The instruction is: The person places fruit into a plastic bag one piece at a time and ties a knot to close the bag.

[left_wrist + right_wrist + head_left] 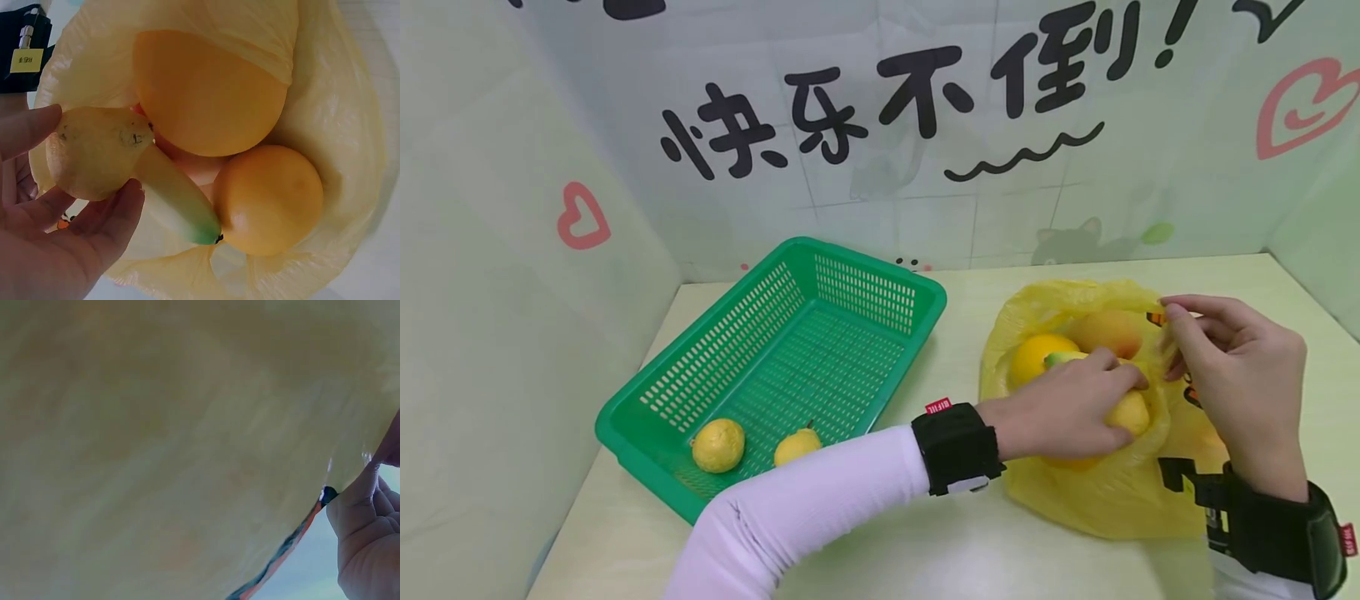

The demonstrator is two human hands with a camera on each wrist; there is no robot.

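"Two black fabric wristbands [958, 450] sit nearest the lens, on pale long sleeves [820, 504]. Next, hands?"

"Left hand [1067, 408], gripping. Thumb and fingers pinch a knobbly yellow rounded fruit with dark marks [94, 153]; the left wrist view shows it best."

"Where's that fruit?"

"Over the mouth of a thin, crinkled, translucent yellow plastic bag [1090, 512], near its middle. Left arm reaches across from the bag's 8 o'clock."

"Right hand [1243, 375]?"

"At the bag's 2 o'clock, thumb and forefinger pinching the film near the rim. Right wrist view agrees."

"Other stuff in the bag?"

"Long yellow fruit with a green tip [181, 197], right beside the held one; can't tell if they touch. Smooth round orange-yellow fruit [1039, 354] at the bag's 10 o'clock, larger reddish-orange fruit [1108, 332] at 12."

"Basket?"

"Green rectangular slotted plastic basket [872, 265], at the bag's 9 o'clock, on a pale tabletop [1247, 283]. Inside, a rough yellow ball-shaped fruit [718, 445] at 7 o'clock and a stemmed yellow fruit [797, 446] at 5, sleeve hiding part of it."

"Farthest?"

"Pale backdrop [737, 225] at 12 o'clock: thick black Chinese characters [921, 92], pink smiling heart outline [1300, 123] at 2."
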